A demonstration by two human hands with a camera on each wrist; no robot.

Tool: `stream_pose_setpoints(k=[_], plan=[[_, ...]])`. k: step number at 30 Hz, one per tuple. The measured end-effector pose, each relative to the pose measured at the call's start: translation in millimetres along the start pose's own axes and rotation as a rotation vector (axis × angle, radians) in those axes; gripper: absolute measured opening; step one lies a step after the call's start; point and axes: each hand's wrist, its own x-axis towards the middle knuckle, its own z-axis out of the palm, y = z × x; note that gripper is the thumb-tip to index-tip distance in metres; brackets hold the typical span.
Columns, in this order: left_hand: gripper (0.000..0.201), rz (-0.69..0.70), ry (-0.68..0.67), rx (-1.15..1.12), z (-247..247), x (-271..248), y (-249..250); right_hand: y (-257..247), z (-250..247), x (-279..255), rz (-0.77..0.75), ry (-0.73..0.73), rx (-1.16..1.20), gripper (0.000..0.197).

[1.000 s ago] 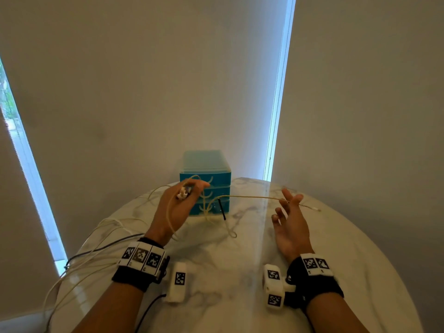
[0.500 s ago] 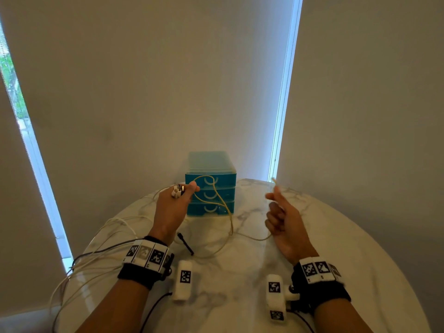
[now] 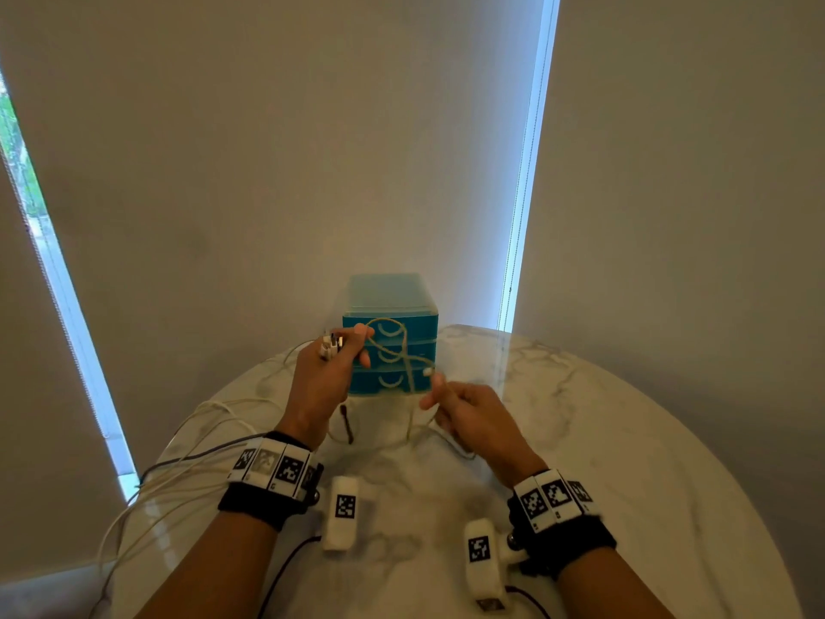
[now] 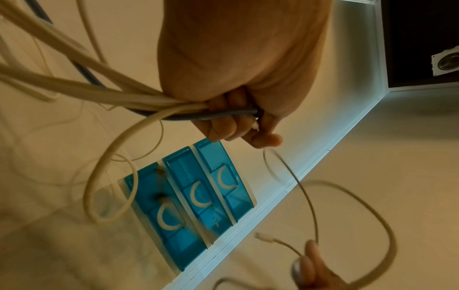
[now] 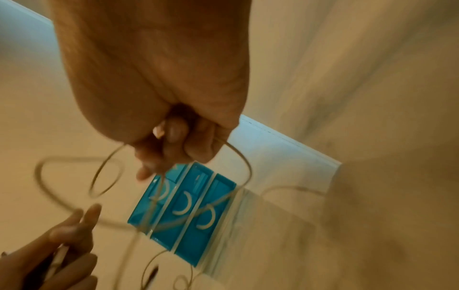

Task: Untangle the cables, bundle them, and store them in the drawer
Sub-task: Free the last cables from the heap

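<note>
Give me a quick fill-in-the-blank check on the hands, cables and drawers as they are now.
1. The left hand grips a bunch of ____.
2. The drawer unit has ____ drawers, all closed.
3. The right hand pinches a thin cable near its ____ end.
4. The drawer unit stands on the ____ table.

Missing words: cables; three; plug; marble

My right hand (image 3: 464,406): was open, fingers spread, far out to right a second ago; now closed round thin beige cable (image 3: 404,350), pulled in close beside left hand (image 3: 328,377). Cable: was stretched near-straight between hands, end sticking out past right hand; now slack, curled in loops before blue drawer unit (image 3: 390,346), white plug end (image 3: 427,371) just above right fingers. Left hand slightly higher, nearer drawers. Dark plug (image 3: 346,422) now hangs below left hand, not between hands.
</note>
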Motion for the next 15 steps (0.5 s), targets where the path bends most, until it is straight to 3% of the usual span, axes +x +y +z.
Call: stream_pose_setpoints(k=[3, 6, 11, 15], plan=[[0.032, -0.013, 0.081, 0.010, -2, 0, 1, -2, -16, 6, 0.048, 0.245, 0.202, 0.056], [0.029, 0.049, 0.056, 0.041, 0, -3, 11, -1, -24, 10, 0.127, 0.365, 0.371, 0.051], [0.017, 0.130, -0.276, 0.167, 8, -17, 26, -1, -19, 10, 0.188, 0.301, 0.655, 0.044], [0.030, 0.111, -0.482, 0.340, 6, -15, 19, -14, -14, 6, 0.195, 0.139, 0.795, 0.039]])
